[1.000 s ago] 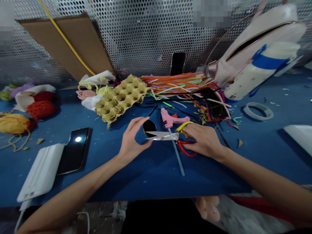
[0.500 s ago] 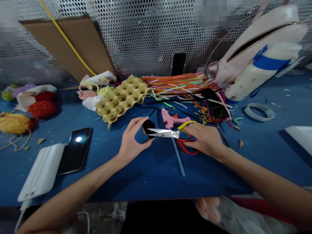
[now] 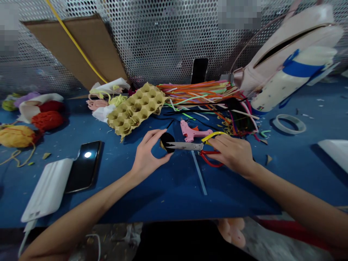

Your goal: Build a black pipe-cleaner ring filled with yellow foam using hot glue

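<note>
While the left hand (image 3: 148, 152) pinched the black piece (image 3: 168, 139) | right hand (image 3: 234, 152) gripped scissors (image 3: 189, 145), blades over it | black strip (image 3: 170, 124) jutted out | cutting seemed unfinished

The scissors (image 3: 187, 146) have silver blades, one yellow handle loop and one red. Held in the right hand (image 3: 233, 150), they lie roughly level, blades nearly together and tips pointing left, with the yellow loop farther from the person than the red. The small round black piece (image 3: 166, 138) has a tan edge on its left and sits in the left hand (image 3: 146, 152). The blade tips overlap its dark face; whether they touch it is unclear.
</note>
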`<state>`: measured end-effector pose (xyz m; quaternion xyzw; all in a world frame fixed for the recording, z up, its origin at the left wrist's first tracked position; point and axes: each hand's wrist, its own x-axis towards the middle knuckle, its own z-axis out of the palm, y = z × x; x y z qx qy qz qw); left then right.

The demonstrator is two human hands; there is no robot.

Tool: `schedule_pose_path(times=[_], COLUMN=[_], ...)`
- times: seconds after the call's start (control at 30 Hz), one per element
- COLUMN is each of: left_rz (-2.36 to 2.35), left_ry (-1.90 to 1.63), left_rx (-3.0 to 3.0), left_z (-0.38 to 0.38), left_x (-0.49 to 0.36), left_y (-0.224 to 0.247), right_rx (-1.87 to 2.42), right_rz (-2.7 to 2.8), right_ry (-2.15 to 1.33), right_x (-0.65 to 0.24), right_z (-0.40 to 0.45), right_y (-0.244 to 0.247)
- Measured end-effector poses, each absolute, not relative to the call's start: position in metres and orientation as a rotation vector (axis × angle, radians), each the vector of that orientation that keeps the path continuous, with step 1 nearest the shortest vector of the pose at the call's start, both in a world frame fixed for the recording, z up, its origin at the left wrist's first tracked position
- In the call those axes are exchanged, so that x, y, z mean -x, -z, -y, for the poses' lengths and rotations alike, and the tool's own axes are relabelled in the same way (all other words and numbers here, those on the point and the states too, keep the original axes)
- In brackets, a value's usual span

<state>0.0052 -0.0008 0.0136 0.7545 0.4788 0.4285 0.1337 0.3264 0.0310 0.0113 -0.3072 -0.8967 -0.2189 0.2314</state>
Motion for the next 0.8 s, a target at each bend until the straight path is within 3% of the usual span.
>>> schedule_pose_path(times=[0.57, 0.8], left_rz=[-1.364, -1.357], left_ry=[-1.227, -1.238], left_rx=[-2.199, -2.209], left_z=[0.0022, 0.0024], left_x=[-0.0066, -0.0056], left_y=[-0.0153, -0.0155], right_rx=[0.864, 0.934], right_rz=[2.448, 2.456], right_ry=[0.651, 0.445], right_x=[-0.3308, -0.3343], right_z=[-0.0315, -0.0318], right_y=[-0.0169, -0.0087])
